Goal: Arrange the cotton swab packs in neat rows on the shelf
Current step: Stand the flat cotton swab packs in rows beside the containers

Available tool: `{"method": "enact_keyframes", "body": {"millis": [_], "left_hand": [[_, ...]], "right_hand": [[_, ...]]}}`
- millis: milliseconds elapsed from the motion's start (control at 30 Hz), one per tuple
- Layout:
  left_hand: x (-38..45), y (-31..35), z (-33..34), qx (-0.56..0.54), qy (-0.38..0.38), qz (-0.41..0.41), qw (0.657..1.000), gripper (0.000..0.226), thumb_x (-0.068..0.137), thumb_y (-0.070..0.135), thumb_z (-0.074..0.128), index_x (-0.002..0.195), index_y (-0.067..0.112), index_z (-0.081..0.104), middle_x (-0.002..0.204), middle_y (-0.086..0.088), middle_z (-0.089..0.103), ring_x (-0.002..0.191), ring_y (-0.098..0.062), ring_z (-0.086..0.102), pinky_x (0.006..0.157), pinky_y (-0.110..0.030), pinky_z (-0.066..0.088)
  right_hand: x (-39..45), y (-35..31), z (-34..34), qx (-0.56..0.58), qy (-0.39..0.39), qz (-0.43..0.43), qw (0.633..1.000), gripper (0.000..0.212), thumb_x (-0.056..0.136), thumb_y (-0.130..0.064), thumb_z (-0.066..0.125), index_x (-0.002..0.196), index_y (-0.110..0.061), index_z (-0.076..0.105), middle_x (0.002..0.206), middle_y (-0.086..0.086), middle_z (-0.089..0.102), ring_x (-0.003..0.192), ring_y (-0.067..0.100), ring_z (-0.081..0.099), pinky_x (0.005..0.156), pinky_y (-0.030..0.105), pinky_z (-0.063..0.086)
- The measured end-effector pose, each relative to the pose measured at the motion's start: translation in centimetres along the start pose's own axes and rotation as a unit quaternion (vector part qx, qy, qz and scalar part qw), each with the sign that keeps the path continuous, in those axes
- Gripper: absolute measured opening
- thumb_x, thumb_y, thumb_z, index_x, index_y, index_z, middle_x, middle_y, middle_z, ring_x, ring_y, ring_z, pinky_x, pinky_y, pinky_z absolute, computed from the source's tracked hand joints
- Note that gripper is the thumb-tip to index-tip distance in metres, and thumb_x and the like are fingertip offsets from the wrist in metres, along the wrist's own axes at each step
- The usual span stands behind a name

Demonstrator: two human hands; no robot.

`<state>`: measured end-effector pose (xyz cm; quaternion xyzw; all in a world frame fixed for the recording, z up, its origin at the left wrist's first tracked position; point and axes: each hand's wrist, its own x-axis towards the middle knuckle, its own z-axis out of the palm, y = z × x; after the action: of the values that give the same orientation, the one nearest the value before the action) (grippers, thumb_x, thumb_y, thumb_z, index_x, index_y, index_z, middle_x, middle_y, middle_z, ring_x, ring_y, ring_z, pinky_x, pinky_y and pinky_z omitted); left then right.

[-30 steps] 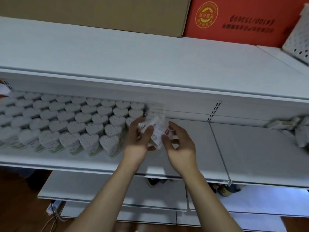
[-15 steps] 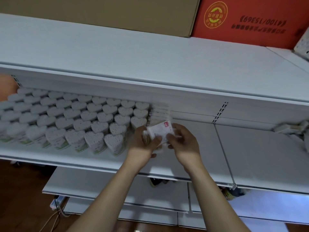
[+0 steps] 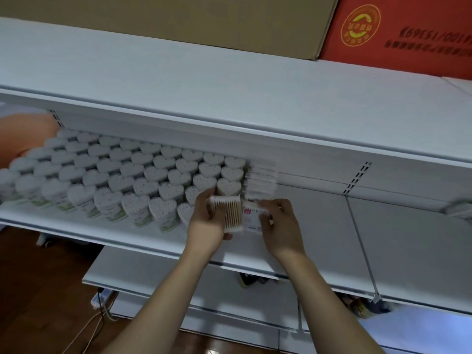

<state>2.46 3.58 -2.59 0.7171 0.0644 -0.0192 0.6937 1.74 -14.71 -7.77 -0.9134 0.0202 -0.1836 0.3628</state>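
Holding: left hand pinches swab pack; right hand pinches labelled pack.
Place: just in front of stacked packs, over shelf.
Handling: probably light, thin, slippery film; grip short edges.
Neighbours: heart tubs left of stack.

The shelf looks like smooth, matt white painted metal. The swab pack in the left hand shows pale wooden sticks under clear glossy plastic, with fluffy cotton tips. Above sit a matt brown cardboard box and a red cardboard box; the floor is glossy dark wood.
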Motion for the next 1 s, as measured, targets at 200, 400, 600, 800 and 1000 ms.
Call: {"method": "enact_keyframes", "body": {"millis": [200,400,600,800,1000], "left_hand": [[0.0,0.1,-0.1,0.001,-0.002,-0.002,1.000,0.038,0.105,0.022,0.050,0.142,0.026,0.046,0.117,0.002,0.064,0.095,-0.012,0.065,0.054,-0.027,0.058],[-0.6,0.7,0.4,-0.004,-0.033,-0.005,0.999,0.019,0.105,0.020,0.051,0.123,0.020,0.055,0.110,0.002,0.067,0.089,-0.010,0.067,0.058,-0.027,0.060],[-0.9,1.0,1.8,-0.010,-0.136,0.032,0.990,0.024,0.098,0.009,0.060,0.112,0.028,0.067,0.113,0.001,0.072,0.101,-0.011,0.069,0.086,-0.038,0.060],[-1.4,0.7,3.1,0.013,-0.127,0.107,0.986,0.039,0.085,-0.017,0.053,0.102,0.011,0.075,0.126,0.006,0.062,0.115,0.005,0.057,0.089,-0.011,0.046],[-0.6,-0.3,4.6,-0.048,-0.090,0.064,0.993,0.035,0.096,-0.003,0.057,0.110,0.029,0.060,0.114,-0.005,0.067,0.108,-0.026,0.066,0.088,-0.047,0.059]], "right_hand": [[0.3,0.9,0.5,-0.040,0.033,-0.036,0.998,0.027,0.093,-0.008,0.065,0.118,-0.016,0.071,0.126,0.007,0.047,0.085,0.016,0.056,0.080,0.024,0.047],[-0.2,0.3,0.3,-0.064,0.084,-0.021,0.994,0.037,0.093,-0.015,0.066,0.130,-0.014,0.064,0.132,0.012,0.049,0.098,0.022,0.056,0.085,0.029,0.048],[-1.6,-3.9,-2.6,0.168,0.013,0.149,0.974,0.027,0.103,-0.035,0.051,0.094,-0.018,0.070,0.073,-0.002,0.068,0.068,0.011,0.063,0.067,0.027,0.047],[-1.7,-5.1,-5.1,0.370,0.019,0.252,0.894,0.013,0.095,-0.007,0.057,0.102,-0.010,0.068,0.082,0.017,0.073,0.067,0.025,0.067,0.058,0.034,0.052],[-2.6,-4.1,-5.5,0.380,0.038,0.221,0.898,0.022,0.089,0.011,0.055,0.102,-0.007,0.056,0.088,0.007,0.076,0.075,0.019,0.070,0.064,0.031,0.057]]}}
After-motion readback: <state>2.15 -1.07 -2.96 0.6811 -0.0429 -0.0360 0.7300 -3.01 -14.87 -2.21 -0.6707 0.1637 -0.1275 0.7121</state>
